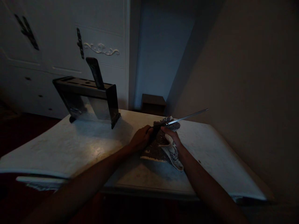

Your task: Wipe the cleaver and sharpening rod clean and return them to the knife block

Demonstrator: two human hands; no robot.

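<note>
The room is dim. My left hand (pixel 141 137) is closed round the dark handle of a long thin knife (pixel 189 116), whose blade points up and to the right over the table. My right hand (pixel 171 137) grips a dark patterned cloth (pixel 155 151) and presses it against the blade close to the handle. Part of the cloth lies on the pale table (pixel 70 146) beneath both hands, and a lighter fold hangs over my right wrist.
A dark knife block (pixel 86 98) stands at the table's back left, with one black handle sticking up from its top. White cabinet doors with dark handles are behind it. A small brown stool (pixel 153 102) sits in the far corner by the wall.
</note>
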